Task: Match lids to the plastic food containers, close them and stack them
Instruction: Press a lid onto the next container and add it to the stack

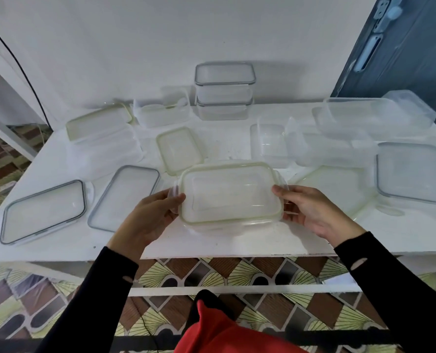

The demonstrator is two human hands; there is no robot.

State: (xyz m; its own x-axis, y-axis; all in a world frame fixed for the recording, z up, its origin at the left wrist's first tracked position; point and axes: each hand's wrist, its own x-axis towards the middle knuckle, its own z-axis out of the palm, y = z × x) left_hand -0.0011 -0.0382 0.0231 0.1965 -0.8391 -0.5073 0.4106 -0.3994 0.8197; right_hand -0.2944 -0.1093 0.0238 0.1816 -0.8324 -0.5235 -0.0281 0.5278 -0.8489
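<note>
So the box (213,229) sits at the front middle of the table (211,244), with a green-rimmed lid (229,194) lying flat on top of it. Both hands have it by the short ends, so the box is right between the two grips.

The left hand (150,215) is curled round the left end, thumb up on the side flap and the other fingers tucked under the edge. The right hand (313,212) does the same on the right end: thumb on the lid's rim, fingers wrapped round the flap below. I can't tell if either flap is actually snapped down, since clear plastic on white is rough to read.

Around it:
- A small lid (180,149) with a green rim lies just behind the box, touching or slightly under its back left corner.
- Two grey lids (45,211) lie flat to the left of it, side by side.
- Another grey-rimmed one (413,171) is off to the right.
- A stack (224,90) of two closed boxes stands at the back against the wall.
- Open tubs (270,143) sit behind and to the right, a few nested together.
</note>
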